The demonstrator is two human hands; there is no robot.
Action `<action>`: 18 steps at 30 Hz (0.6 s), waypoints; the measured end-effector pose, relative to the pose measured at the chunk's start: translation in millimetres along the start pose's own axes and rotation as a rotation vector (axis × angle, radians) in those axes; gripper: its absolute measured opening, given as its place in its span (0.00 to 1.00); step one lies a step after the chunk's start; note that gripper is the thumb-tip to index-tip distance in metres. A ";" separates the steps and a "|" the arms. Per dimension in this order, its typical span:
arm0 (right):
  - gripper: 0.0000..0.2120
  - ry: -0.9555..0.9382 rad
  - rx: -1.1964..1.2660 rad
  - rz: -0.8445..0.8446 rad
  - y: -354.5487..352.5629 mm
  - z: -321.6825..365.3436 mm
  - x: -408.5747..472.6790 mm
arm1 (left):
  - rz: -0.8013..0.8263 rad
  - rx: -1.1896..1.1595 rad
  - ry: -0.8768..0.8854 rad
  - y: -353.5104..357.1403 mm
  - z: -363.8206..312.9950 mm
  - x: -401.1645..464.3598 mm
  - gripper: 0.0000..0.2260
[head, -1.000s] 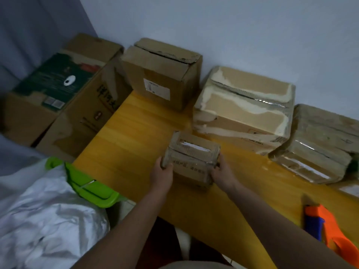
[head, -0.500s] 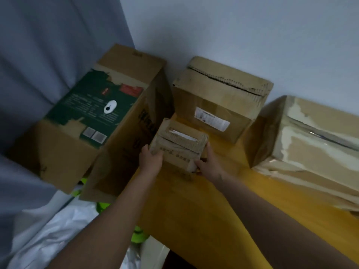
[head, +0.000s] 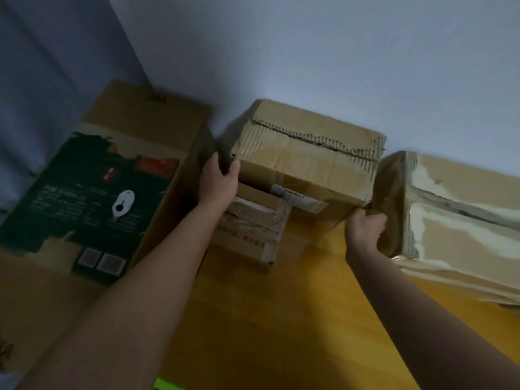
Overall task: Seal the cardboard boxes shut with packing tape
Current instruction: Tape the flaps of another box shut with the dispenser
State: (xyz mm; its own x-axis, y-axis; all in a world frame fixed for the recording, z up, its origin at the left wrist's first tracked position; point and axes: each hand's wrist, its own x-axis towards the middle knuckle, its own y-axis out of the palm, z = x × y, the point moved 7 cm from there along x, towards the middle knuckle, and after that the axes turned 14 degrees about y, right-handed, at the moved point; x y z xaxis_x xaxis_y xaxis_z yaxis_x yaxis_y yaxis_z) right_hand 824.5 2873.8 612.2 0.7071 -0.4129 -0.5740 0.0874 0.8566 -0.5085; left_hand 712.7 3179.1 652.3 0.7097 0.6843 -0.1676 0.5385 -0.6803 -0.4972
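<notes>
A brown cardboard box (head: 306, 161) with a torn, jagged top seam stands against the wall on the yellow wooden table (head: 281, 319). My left hand (head: 218, 180) grips its left front corner, thumb on the front face. My right hand (head: 365, 229) grips its lower right corner, fingers curled under the edge. A small taped box (head: 253, 223) rests on the table right in front of it, between my hands, with nothing holding it.
A tall box with a dark green printed panel (head: 92, 198) stands to the left, beside the table. A large box wrapped in glossy tape (head: 455, 218) sits close on the right. A green object (head: 166, 385) shows at the bottom edge.
Both hands let go of the small taped box, now set down at the table's far left, and moved up onto the corners of the torn-top box behind it.
</notes>
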 end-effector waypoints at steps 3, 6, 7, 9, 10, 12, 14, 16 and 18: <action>0.20 -0.030 0.168 0.213 5.1 21.9 8.1 | 0.080 -0.095 -0.064 13.4 -20.0 29.2 0.24; 0.18 0.085 0.399 0.464 12.2 25.6 6.9 | 0.167 -0.122 -0.127 26.8 -26.4 41.7 0.22; 0.17 0.102 0.438 0.512 12.3 26.5 7.2 | 0.171 -0.139 -0.135 29.3 -26.5 43.0 0.21; 0.18 0.097 0.461 0.592 11.7 31.4 4.9 | 0.148 -0.178 -0.136 32.4 -26.4 43.2 0.20; 0.19 0.080 0.444 0.615 11.1 35.0 3.1 | 0.130 -0.194 -0.136 33.7 -27.5 41.9 0.19; 0.20 0.019 0.371 0.620 8.2 42.4 -2.8 | 0.089 -0.224 -0.130 31.7 -34.3 38.4 0.17; 0.20 -0.044 0.329 0.604 -0.9 51.9 -11.0 | 0.041 -0.293 -0.116 26.4 -46.3 38.0 0.19; 0.18 -0.118 0.318 0.599 -17.7 65.8 -26.2 | -0.001 -0.342 -0.084 17.9 -63.0 34.2 0.18; 0.12 -0.174 0.340 0.585 -38.8 79.0 -41.7 | -0.032 -0.377 -0.044 9.7 -79.8 25.1 0.17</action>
State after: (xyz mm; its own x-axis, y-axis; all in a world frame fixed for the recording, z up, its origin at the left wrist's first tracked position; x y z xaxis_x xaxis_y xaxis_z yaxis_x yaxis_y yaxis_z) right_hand 847.0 2882.2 706.6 0.8045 0.1771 -0.5670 -0.1477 0.9842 0.0979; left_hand 772.0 3168.7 711.2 0.6741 0.7116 -0.1980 0.6951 -0.7019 -0.1556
